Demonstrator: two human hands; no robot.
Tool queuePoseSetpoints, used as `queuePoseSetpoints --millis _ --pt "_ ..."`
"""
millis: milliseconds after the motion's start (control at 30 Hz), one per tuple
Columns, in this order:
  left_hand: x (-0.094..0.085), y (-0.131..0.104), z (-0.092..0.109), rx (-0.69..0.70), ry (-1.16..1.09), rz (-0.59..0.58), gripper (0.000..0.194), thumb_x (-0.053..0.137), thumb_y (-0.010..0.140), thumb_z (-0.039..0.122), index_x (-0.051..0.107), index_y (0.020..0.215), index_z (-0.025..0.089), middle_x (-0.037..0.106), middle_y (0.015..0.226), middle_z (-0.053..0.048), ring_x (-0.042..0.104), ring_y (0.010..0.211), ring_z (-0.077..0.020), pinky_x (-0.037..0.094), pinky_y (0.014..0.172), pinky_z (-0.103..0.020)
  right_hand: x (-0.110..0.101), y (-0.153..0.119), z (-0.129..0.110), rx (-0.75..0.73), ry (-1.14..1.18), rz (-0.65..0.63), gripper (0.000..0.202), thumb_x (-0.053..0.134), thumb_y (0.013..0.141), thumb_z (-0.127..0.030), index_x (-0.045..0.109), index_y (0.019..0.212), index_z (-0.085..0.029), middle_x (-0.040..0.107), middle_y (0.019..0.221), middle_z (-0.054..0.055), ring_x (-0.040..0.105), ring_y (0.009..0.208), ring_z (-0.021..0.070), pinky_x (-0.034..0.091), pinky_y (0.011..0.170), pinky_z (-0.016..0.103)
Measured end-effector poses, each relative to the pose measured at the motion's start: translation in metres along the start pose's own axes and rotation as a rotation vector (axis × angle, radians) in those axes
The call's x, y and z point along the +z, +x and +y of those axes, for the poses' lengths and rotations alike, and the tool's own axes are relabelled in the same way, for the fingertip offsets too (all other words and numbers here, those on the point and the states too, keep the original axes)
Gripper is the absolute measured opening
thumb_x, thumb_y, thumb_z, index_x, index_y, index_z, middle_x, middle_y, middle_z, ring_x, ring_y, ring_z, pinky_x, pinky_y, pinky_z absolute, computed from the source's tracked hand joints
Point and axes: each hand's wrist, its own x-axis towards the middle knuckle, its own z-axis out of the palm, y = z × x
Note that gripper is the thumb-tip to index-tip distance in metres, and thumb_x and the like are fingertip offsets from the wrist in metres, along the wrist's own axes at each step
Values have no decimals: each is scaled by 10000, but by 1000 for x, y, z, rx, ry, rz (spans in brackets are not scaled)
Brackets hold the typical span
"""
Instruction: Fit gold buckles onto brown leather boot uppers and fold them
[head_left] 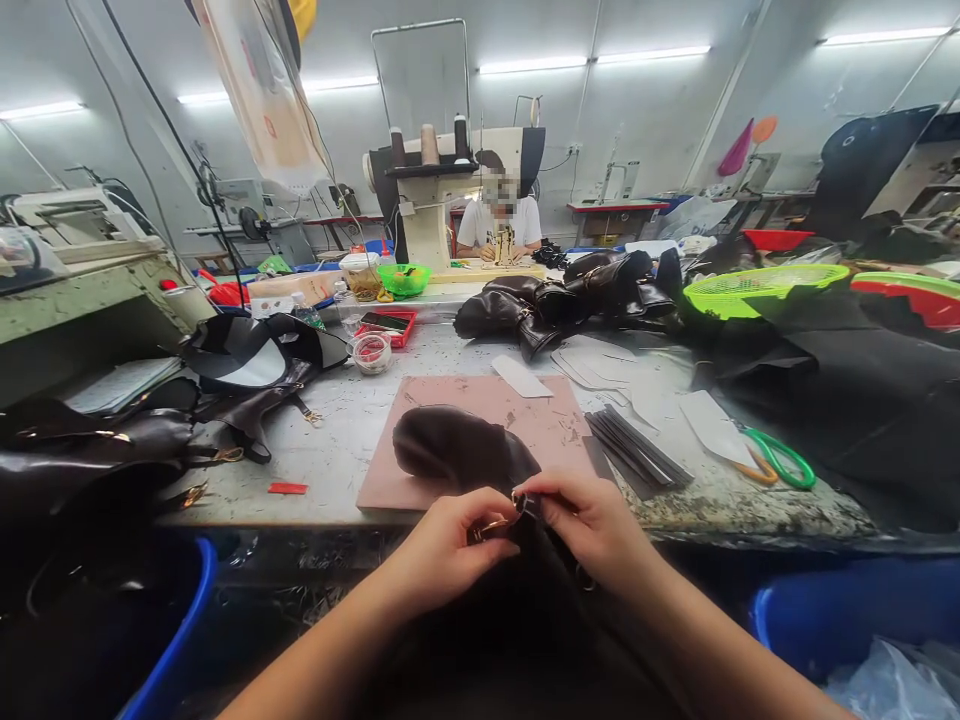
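A dark brown leather boot [457,447] lies with its foot part on a pinkish board [382,480] at the table's front edge, and its shaft seems to run down toward me. At its ankle my left hand [465,545] pinches a small gold-coloured metal piece between thumb and fingers. Close on the right, my right hand [589,520] grips a dark strap with a metal buckle [527,503]. The two hands nearly meet at the buckle. Exactly how the metal parts join is too small to tell.
Dark strips [637,450], green-handled scissors [784,460] and white paper pieces [600,365] lie right. More boots [540,300] stand behind, others [97,440] left. A red scrap [287,488] is near the front edge. Blue bins [832,600] flank me. A person [469,225] sits beyond a sewing machine.
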Motion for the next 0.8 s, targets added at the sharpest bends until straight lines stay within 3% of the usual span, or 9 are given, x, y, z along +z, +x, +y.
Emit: queuePoseSetpoints --millis 100,167,367,533,633,800 --pt "0 0 1 -16 -110 11 86 614 698 163 622 783 152 600 736 17 508 690 -112 397 664 -207 3 8 -4 282 264 -166 121 479 771 -155 578 827 -197 644 698 -14 609 601 115 484 524 214" --pt "0 0 2 -35 -149 21 83 622 678 159 628 761 149 598 719 17 498 674 -109 395 662 -208 2 11 -5 348 329 -203 119 476 759 -146 552 836 -193 632 697 -19 591 581 107 466 511 210" --pt "3 2 0 -64 -155 43 81 629 640 150 638 720 150 565 657 24 469 625 -105 384 629 -217 -6 13 -11 196 29 -299 232 444 709 -45 622 766 -183 620 743 13 573 698 132 447 629 247" --pt "5 2 0 -79 -195 54 51 631 629 154 625 679 147 524 607 32 438 573 -94 373 572 -211 -1 10 -13 194 21 -249 254 432 734 -54 590 875 -193 638 744 0 580 675 126 446 615 238" --pt "4 1 1 -76 -235 63 48 636 630 156 624 676 150 534 607 30 438 551 -87 376 540 -200 4 7 -15 134 -119 -160 182 464 712 -60 582 769 -187 629 735 12 570 670 139 429 603 249" --pt "3 0 3 -97 -324 32 59 635 643 152 632 702 146 559 603 28 442 493 -65 363 466 -173 1 8 -22 185 -23 -278 170 485 745 -97 585 835 -200 637 710 -12 574 638 123 422 583 227"
